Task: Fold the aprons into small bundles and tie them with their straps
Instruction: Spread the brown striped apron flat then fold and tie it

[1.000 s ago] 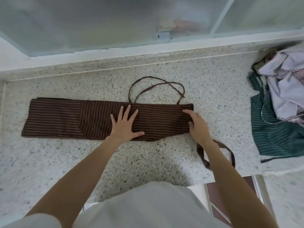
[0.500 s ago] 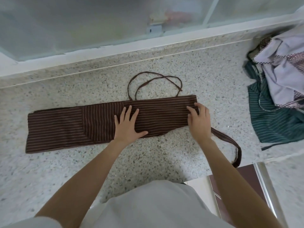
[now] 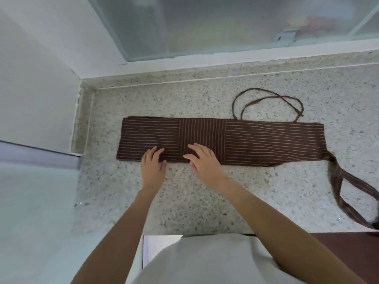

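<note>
Both hands, left hand and right hand, lay flat-fingered, gripping nothing, on the brown apron, a long strip on the counter. Next, I judged: fold its left end over.

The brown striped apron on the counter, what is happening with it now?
A person is folding the brown striped apron, which already lies as a long flat band on the speckled counter. The left hand and right hand rest flat on its near edge. The thin straps lie loose, untied.
</note>
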The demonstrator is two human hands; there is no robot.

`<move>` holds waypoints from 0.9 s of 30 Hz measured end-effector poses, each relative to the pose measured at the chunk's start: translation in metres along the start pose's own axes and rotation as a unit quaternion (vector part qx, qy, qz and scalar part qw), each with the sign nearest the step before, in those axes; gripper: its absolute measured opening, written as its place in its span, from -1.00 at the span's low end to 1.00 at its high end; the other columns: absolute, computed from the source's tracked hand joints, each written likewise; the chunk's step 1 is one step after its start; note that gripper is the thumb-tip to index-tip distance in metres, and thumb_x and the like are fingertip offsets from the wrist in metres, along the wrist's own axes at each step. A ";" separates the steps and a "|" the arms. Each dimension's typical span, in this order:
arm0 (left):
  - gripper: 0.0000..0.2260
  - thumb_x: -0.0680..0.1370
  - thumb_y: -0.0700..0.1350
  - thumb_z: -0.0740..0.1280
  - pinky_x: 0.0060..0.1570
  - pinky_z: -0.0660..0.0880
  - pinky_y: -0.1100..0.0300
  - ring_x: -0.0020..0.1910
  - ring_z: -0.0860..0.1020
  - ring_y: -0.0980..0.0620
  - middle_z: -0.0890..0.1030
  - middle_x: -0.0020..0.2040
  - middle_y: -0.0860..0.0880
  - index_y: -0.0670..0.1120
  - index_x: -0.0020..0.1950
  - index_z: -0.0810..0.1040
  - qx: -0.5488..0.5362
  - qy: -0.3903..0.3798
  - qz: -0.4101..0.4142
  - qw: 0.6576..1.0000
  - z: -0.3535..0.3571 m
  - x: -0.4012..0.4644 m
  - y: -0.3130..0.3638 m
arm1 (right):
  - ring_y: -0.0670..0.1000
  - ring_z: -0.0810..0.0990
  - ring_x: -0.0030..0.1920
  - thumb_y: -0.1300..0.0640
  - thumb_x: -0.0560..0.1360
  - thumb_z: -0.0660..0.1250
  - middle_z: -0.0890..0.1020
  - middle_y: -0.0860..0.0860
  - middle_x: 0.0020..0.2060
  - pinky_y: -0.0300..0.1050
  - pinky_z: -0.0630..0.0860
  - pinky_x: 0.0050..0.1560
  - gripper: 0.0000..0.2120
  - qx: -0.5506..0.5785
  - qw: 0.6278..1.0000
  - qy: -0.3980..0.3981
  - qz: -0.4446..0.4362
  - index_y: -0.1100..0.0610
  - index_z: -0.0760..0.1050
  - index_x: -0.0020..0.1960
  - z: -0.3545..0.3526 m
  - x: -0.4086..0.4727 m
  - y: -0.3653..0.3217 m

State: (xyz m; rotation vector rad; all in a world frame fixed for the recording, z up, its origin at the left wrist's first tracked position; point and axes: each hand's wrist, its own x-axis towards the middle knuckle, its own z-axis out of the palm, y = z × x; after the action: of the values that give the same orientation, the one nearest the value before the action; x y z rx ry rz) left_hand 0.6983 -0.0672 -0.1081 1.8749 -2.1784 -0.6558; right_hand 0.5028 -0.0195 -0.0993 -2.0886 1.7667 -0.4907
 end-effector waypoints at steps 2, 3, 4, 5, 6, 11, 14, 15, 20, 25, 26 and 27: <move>-0.69 0.56 -0.18 0.29 0.38 0.19 -0.08 0.40 0.25 -0.22 0.40 0.38 -0.16 -0.12 0.31 0.48 0.022 0.003 -0.035 0.999 -0.013 0.005 -0.022 | 0.18 0.33 0.40 0.07 0.56 0.10 0.43 0.12 0.35 0.27 0.27 0.35 -0.67 -0.007 0.999 -0.041 0.020 0.09 0.53 0.22 0.013 0.009 -0.006; -0.70 0.57 -0.16 0.27 0.39 0.15 -0.06 0.43 0.22 -0.19 0.38 0.40 -0.13 -0.09 0.31 0.48 0.033 0.002 -0.051 0.998 -0.021 0.009 -0.035 | 0.17 0.25 0.44 -0.02 0.57 0.03 0.37 0.09 0.40 0.30 0.17 0.39 -0.61 -0.010 0.997 -0.060 0.044 0.05 0.48 0.28 0.019 0.013 -0.008; -0.70 0.58 -0.16 0.25 0.40 0.11 -0.05 0.45 0.18 -0.16 0.36 0.42 -0.10 -0.06 0.31 0.47 0.039 0.002 -0.065 0.997 -0.027 0.012 -0.043 | 0.16 0.18 0.47 -0.10 0.57 -0.04 0.31 0.06 0.44 0.31 0.08 0.42 -0.54 -0.015 0.995 -0.072 0.070 0.01 0.42 0.34 0.022 0.013 -0.006; -0.70 0.58 -0.17 0.24 0.41 0.08 -0.05 0.46 0.15 -0.15 0.33 0.43 -0.09 -0.03 0.32 0.46 0.039 0.005 -0.082 0.996 -0.032 0.016 -0.051 | 0.14 0.14 0.49 -0.17 0.56 -0.09 0.28 0.04 0.46 0.29 0.03 0.43 -0.49 -0.022 0.993 -0.074 0.086 -0.02 0.37 0.38 0.025 0.013 -0.003; -0.68 0.57 -0.18 0.25 0.40 0.08 -0.06 0.46 0.14 -0.15 0.31 0.44 -0.10 -0.02 0.33 0.44 0.036 0.012 -0.098 0.995 -0.039 0.020 -0.062 | 0.12 0.11 0.50 -0.23 0.56 -0.12 0.26 0.02 0.47 0.26 -0.01 0.45 -0.45 -0.026 0.993 -0.074 0.089 -0.04 0.33 0.41 0.027 0.014 -0.002; -0.55 0.54 -0.18 0.33 0.29 0.31 -0.05 0.29 0.37 -0.20 0.37 0.34 -0.21 -0.11 0.41 0.33 -0.052 0.024 -0.156 0.986 -0.057 0.034 -0.090 | -0.01 -0.06 0.52 -0.28 0.56 -0.20 0.12 0.01 0.51 0.00 -0.20 0.48 -0.39 -0.013 0.990 -0.076 0.117 -0.03 0.22 0.48 0.023 0.006 0.006; -0.61 0.54 -0.17 0.34 0.09 0.50 0.01 0.08 0.56 -0.12 0.56 0.17 -0.17 -0.12 0.35 0.40 -0.126 0.031 -0.181 0.975 -0.063 0.037 -0.095 | 0.07 -0.08 0.52 -0.27 0.57 -0.18 0.07 0.02 0.52 0.14 -0.20 0.45 -0.42 -0.076 0.987 -0.089 0.109 -0.06 0.17 0.49 0.022 0.010 0.004; -0.66 0.54 -0.15 0.34 0.05 0.51 0.04 0.04 0.58 -0.11 0.60 0.11 -0.16 -0.14 0.30 0.44 -0.135 0.037 -0.189 0.972 -0.064 0.037 -0.096 | 0.10 -0.08 0.52 -0.26 0.57 -0.16 0.06 0.02 0.52 0.20 -0.20 0.44 -0.44 -0.096 0.985 -0.096 0.109 -0.07 0.15 0.50 0.023 0.012 0.004; -0.73 0.54 -0.02 0.34 -0.15 0.37 0.20 -0.05 0.59 -0.11 0.65 -0.04 -0.15 -0.20 0.10 0.55 -0.109 0.050 -0.223 0.967 -0.072 0.038 -0.102 | 0.10 -0.11 0.52 -0.25 0.58 -0.16 -0.01 0.00 0.53 0.27 -0.11 0.44 -0.46 -0.144 0.973 -0.103 0.149 -0.13 -0.02 0.52 0.025 0.009 0.015; -0.72 0.54 -0.01 0.34 -0.10 0.42 0.16 -0.01 0.59 -0.11 0.65 0.01 -0.13 -0.17 0.14 0.54 -0.092 0.027 -0.235 0.967 -0.072 0.036 -0.103 | 0.09 -0.09 0.52 -0.20 0.58 -0.06 0.06 0.08 0.52 0.16 -0.14 0.45 -0.46 -0.066 0.985 -0.073 0.139 -0.03 0.14 0.50 0.022 0.005 0.018; -0.70 0.55 -0.01 0.32 -0.08 0.41 0.15 0.02 0.58 -0.11 0.64 0.04 -0.14 -0.18 0.17 0.53 -0.089 0.012 -0.240 0.967 -0.072 0.037 -0.102 | 0.11 -0.06 0.51 -0.17 0.58 -0.01 0.10 0.12 0.50 0.15 -0.11 0.44 -0.49 -0.047 0.988 -0.057 0.139 0.01 0.21 0.46 0.020 0.004 0.017; -0.69 0.56 -0.01 0.31 -0.06 0.40 0.15 0.05 0.57 -0.13 0.63 0.07 -0.15 -0.19 0.19 0.52 -0.082 -0.004 -0.240 0.967 -0.073 0.038 -0.101 | 0.15 0.00 0.49 -0.11 0.58 0.04 0.15 0.15 0.48 0.15 -0.04 0.43 -0.54 -0.044 0.990 -0.037 0.128 0.05 0.30 0.40 0.018 0.002 0.016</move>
State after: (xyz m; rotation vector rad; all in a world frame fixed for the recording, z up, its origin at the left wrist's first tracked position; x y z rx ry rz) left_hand 0.8122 -0.1288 -0.0938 2.3214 -1.6107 -0.8919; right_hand 0.4981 -0.0228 -0.1229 -1.8706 2.0076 -0.2637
